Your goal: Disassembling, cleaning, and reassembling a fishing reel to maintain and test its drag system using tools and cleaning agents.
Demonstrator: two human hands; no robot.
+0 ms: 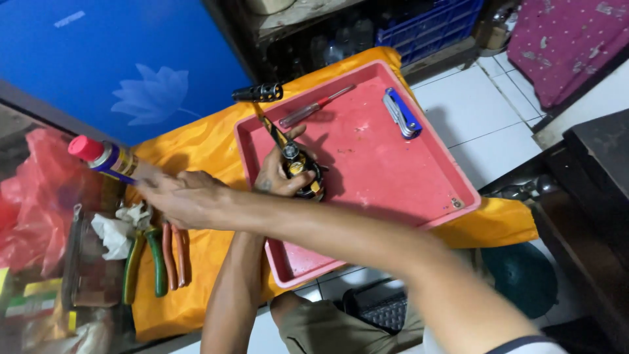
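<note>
While R hand (pixel 180 196) crosses over w/ grip closed on spray can (pixel 105 157) above pliers (pixel 157 259), L hand (pixel 278 177) holds fishing reel (pixel 301 172) in pink tray (pixel 367 151) on bench.

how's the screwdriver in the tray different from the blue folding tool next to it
The screwdriver is a single thin rod with a reddish see-through handle; the blue folding tool is a wider, flat blue body with silvery metal pieces folded along it. The screwdriver lies slanted along the pink tray's far side; the folding tool lies nearer the far right corner. Both rest loose on the tray, with no hand touching them.
</note>
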